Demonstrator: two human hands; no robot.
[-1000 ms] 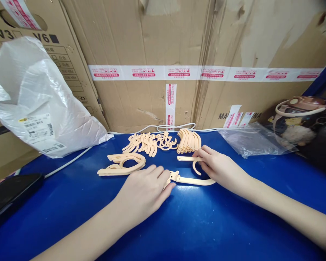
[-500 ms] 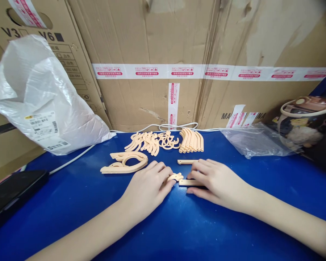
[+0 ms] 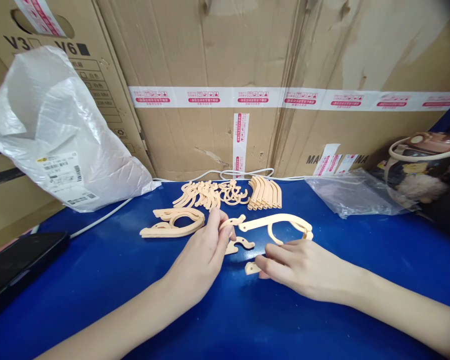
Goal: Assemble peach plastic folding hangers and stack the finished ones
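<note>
Left hand (image 3: pixel 198 252): thumb and fingers pinch a small curved piece (image 3: pixel 237 221).
Second curved piece (image 3: pixel 245 243): nearer the viewer, just beside that hand.
Right hand (image 3: pixel 305 270): fingers closed on the lower bar (image 3: pixel 251 268), holed end showing.
Upper bar (image 3: pixel 279 218): beyond the right hand, its left end beside the pinched piece.
Table (image 3: pixel 217 320): blue.

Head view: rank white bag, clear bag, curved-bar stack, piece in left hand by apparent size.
Largest to smallest:
1. White bag
2. Clear bag
3. Curved-bar stack
4. Piece in left hand, partly hidden
</note>
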